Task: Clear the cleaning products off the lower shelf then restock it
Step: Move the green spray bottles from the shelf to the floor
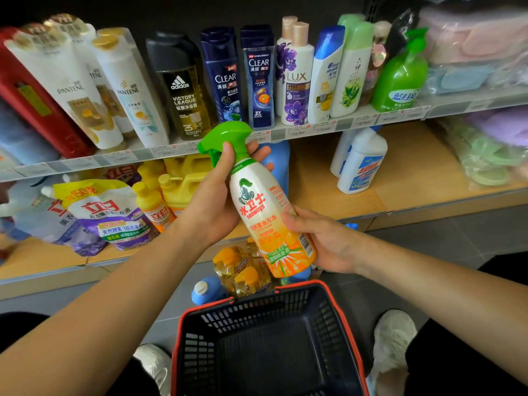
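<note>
Both hands hold a white-and-orange spray bottle (267, 215) with a green trigger head, tilted, above the basket. My left hand (220, 192) grips its neck just under the trigger. My right hand (320, 238) cups its orange base. The lower wooden shelf (414, 178) carries two white bottles with blue labels (360, 164) at the right, a blue bottle (278, 158) behind the sprayer, yellow jugs and bottles (171, 187) and detergent pouches (105, 215) at the left. The black basket with a red rim (268, 338) stands open and empty on the floor.
Yellow oil-like bottles (243, 270) and a blue bottle (207, 290) stand on the floor between the basket and the shelf. The upper shelf (314, 127) holds shampoo and soap bottles. Bagged towels (491, 155) lie at the right. My shoes (394, 338) flank the basket.
</note>
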Tool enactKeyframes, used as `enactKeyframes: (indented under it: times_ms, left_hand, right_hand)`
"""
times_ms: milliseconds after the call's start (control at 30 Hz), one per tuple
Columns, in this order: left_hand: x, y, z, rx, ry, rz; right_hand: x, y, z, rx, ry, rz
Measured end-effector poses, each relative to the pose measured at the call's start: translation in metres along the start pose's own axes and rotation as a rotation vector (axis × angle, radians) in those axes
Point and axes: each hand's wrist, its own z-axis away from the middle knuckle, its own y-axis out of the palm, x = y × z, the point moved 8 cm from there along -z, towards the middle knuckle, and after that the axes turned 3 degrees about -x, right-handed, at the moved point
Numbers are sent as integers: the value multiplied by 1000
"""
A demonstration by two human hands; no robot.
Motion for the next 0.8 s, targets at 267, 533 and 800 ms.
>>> enactKeyframes:
  times_ms: [267,533,800]
  left_hand:
    - [-8,-7,-2,-97,147,-81]
    - [-5,-12,-2,-196,194,-86]
    - [-1,-38,-7,-355,105,46]
  right_hand:
    - [0,-17,-5,-166,-86,161]
    - [7,-23,-5,-282,-167,387]
    - [28,-18,9,-404,-324,807]
